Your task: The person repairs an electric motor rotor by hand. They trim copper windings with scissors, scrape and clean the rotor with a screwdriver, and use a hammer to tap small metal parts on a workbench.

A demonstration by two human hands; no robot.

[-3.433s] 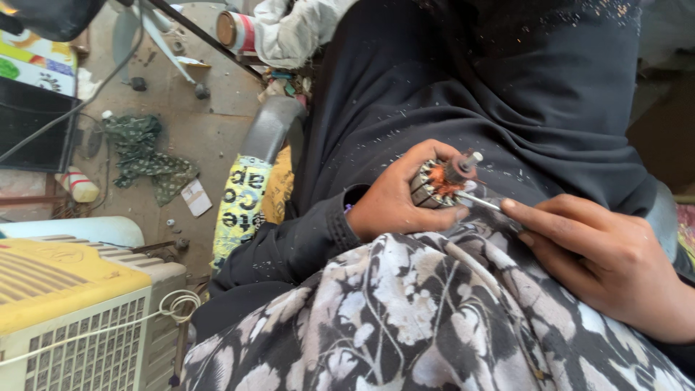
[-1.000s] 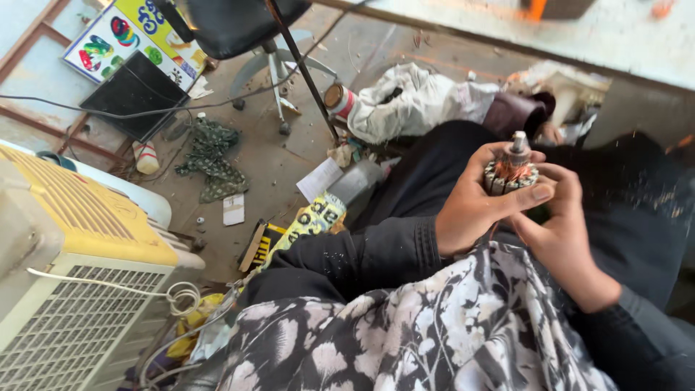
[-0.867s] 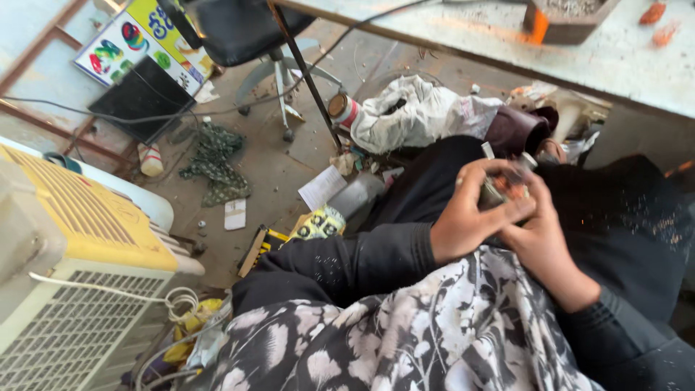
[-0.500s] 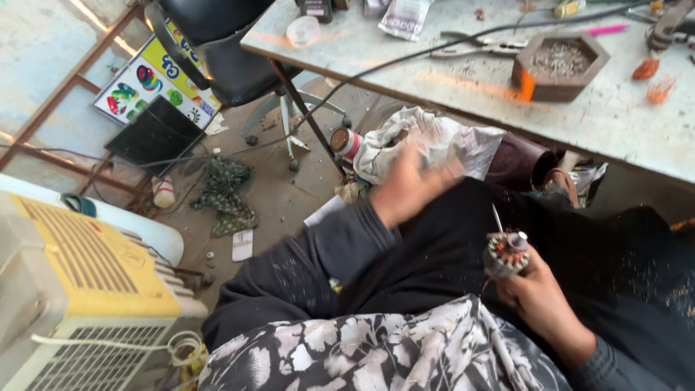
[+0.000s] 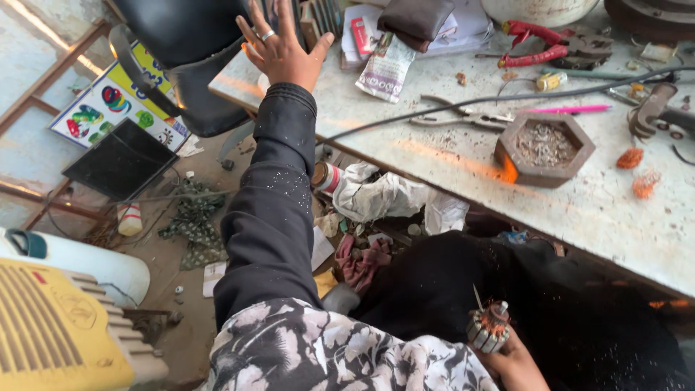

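The left hand [image 5: 281, 45] is stretched far out over the near-left corner of the bench [image 5: 434, 156], fingers spread and empty, palm toward the clutter at the back — a stack of papers [image 5: 387, 65], a dark pouch [image 5: 414, 16] and what look like upright tools, with a black chair [image 5: 184, 51] just to its left. The right hand [image 5: 515, 362] stays low in the lap, wrapped around the base of a small armature [image 5: 488, 329], its copper windings and shaft pointing up; a thin wire end sticks up beside it. On the bench, well to the right of the reaching hand, lie pliers [image 5: 463, 118], a pink pen [image 5: 568, 110], a hexagonal tray [image 5: 543, 148] of small bits, and red-handled cutters [image 5: 543, 45]; a black cable [image 5: 507, 98] crosses between them. The reach, I judge, goes best with the armature kept upright and still (the loose wire could snag on the dark cloth), the arm passing clear of the cable — and the fingers closing only once they are squarely over whatever they settle on.
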